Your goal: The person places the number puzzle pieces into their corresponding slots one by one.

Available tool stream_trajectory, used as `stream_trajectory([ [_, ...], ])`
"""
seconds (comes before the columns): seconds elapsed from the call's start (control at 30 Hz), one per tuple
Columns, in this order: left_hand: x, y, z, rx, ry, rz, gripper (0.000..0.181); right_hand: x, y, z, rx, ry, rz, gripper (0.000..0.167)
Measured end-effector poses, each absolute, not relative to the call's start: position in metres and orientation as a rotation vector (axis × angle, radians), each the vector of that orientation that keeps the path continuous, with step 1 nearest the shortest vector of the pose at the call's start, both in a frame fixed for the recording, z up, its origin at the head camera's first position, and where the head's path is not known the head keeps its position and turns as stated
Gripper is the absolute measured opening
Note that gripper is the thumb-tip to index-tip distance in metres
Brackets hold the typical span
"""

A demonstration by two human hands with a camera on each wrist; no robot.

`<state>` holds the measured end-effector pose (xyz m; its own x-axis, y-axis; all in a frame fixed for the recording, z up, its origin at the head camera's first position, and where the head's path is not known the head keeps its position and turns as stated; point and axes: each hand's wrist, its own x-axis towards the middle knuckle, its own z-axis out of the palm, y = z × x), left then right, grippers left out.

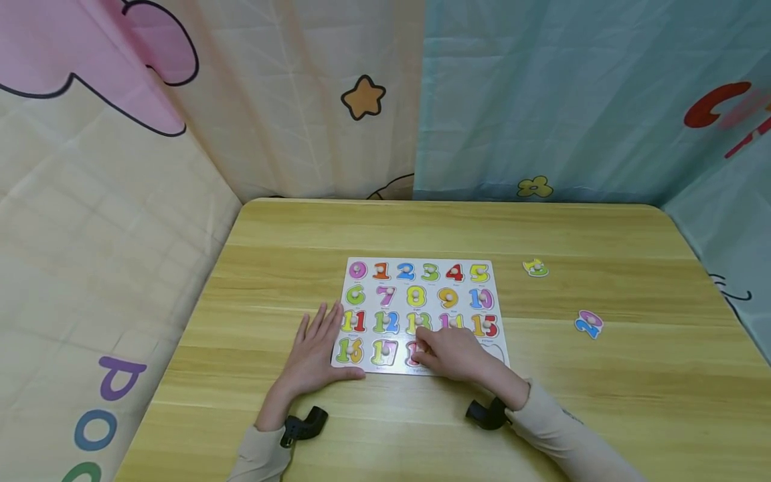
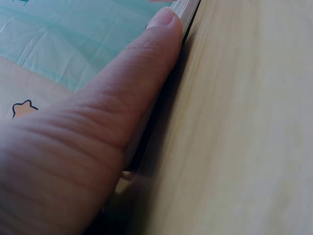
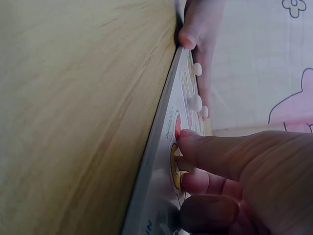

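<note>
A white number puzzle board (image 1: pixel 400 367) lies on the table, its colorful knobbed number pieces in rows. Along its left side rests my left hand (image 1: pixel 313 351), fingers straight, with the thumb along the bottom edge. My right hand (image 1: pixel 456 353) is over the lower row, curled at the number 18 piece (image 1: pixel 411 353). In the right wrist view the thumb touches that piece's red digit (image 3: pixel 178 125), and the other fingers bend beside its yellow digit (image 3: pixel 174 166). The fingers hide the piece's knob. A bare outlined slot (image 1: pixel 495 351) shows at the lower right corner.
Right of the board lie two loose pieces: a yellow-and-green number (image 1: pixel 535 268) and a blue-and-pink number 20 (image 1: pixel 588 323). The wooden table (image 1: pixel 385 231) meets printed curtains (image 1: pixel 512 100) at the back and sides. A black wrist device (image 1: pixel 304 425) sits at each wrist.
</note>
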<state>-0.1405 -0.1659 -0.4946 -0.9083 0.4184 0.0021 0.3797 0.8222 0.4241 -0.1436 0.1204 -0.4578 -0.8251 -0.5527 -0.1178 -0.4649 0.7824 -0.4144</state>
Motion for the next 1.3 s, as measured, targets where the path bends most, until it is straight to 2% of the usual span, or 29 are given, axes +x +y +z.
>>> stream_trajectory([
  [0.13, -0.14, -0.166, -0.494, 0.64, 2.914, 0.645, 0.125, -0.144, 0.123, -0.459, -0.75, 2.738, -0.579, 0.031],
  [0.33, -0.14, -0.166, -0.493, 0.623, 2.899, 0.634, 0.125, -0.152, 0.14, -0.456, -0.664, 2.716, -0.714, 0.027],
  [0.67, -0.141, -0.166, -0.495, 0.632, 2.915, 0.619, 0.127, -0.188, 0.207, -0.444, -0.377, 2.975, -0.895, 0.021],
  [1.0, -0.14, -0.166, -0.495, 0.621, 2.907, 0.621, 0.126, -0.217, 0.275, -0.442, 0.145, 3.126, -0.827, 0.047],
  [1.2, -0.14, -0.167, -0.496, 0.624, 2.914, 0.631, 0.127, -0.224, 0.291, -0.447, 0.308, 3.04, -0.766, 0.058],
  [1.3, -0.14, -0.167, -0.498, 0.628, 2.919, 0.63, 0.127, -0.226, 0.294, -0.45, 0.346, 3.019, -0.742, 0.056],
])
